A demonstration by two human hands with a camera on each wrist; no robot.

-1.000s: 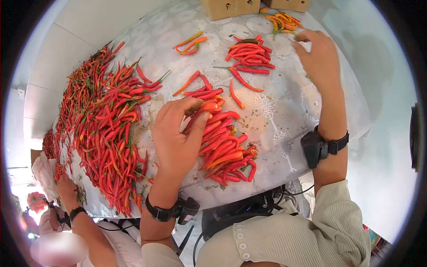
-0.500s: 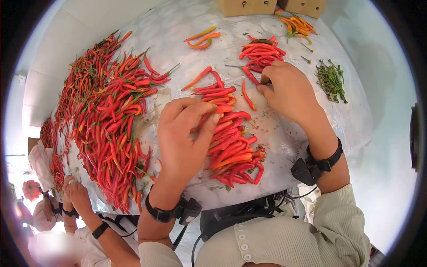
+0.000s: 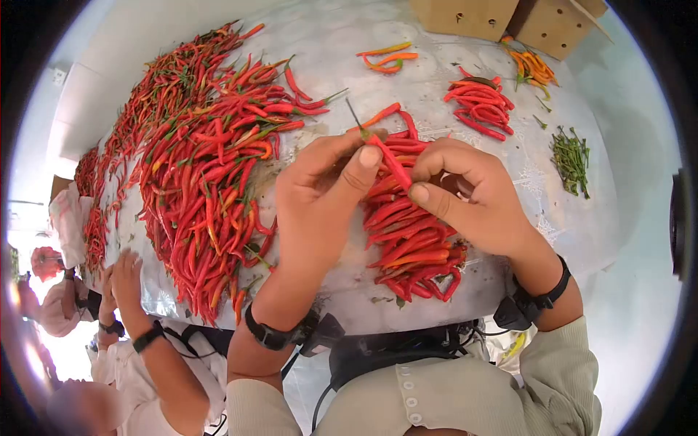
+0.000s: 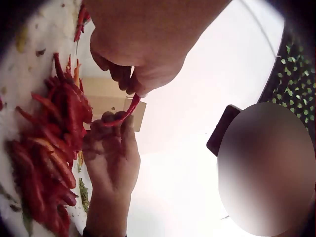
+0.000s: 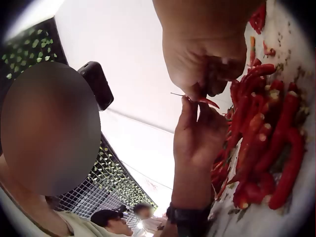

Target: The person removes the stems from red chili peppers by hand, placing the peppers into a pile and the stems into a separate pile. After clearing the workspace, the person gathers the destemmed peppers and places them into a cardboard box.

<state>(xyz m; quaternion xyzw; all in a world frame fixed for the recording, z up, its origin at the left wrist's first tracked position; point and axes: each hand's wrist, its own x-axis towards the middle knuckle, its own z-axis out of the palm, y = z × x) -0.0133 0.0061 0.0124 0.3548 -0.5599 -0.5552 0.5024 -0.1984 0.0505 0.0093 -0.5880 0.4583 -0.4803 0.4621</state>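
A red chili pepper with a thin stalk is held between both hands, above the table. My left hand pinches it near its stalk end, thumb on top. My right hand grips its lower part between thumb and fingers. In the left wrist view, the chili runs from one hand to the other. In the right wrist view, the thin stalk sticks out past the fingertips. Under the hands lies a row of red chilies, several with pale stalkless ends in the right wrist view.
A large heap of red chilies with stalks covers the left side. At the right lie green stalks, a small red chili pile and orange chilies. Cardboard boxes stand behind. Another person's hands are at far left.
My right hand came from the far right to a single stalked chili, then brought it toward my left hand. Both hands now hold it. The head view has shifted, moving the table rightward.
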